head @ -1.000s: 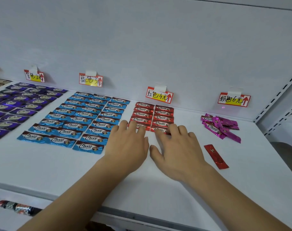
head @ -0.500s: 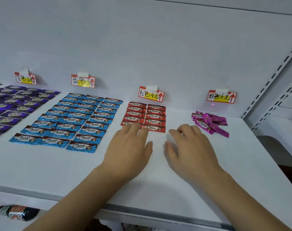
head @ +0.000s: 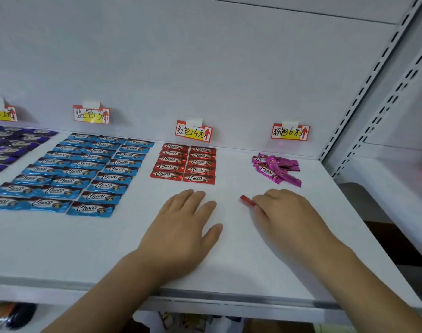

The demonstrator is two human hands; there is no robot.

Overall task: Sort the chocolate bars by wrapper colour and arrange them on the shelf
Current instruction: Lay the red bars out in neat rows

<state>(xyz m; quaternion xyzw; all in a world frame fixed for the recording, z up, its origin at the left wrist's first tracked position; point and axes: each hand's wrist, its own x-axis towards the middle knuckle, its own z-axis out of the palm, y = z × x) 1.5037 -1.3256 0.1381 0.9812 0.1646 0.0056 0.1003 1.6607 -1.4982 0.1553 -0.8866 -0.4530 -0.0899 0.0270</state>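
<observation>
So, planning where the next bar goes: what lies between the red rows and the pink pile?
Bare white shelf between red rows and pink pile, per the head view.

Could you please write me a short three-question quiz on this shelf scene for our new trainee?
1. True or false: the pink bars lie in neat rows like the red bars.
2. Which hand touches a loose red bar? A) left hand B) right hand C) neither
3. Fill in: the group with three columns of bars has ____ wrappers.

Key:
1. False: they lie in a loose heap.
2. B; the left hand rests flat on the shelf.
3. Blue: the blue bars.
</observation>
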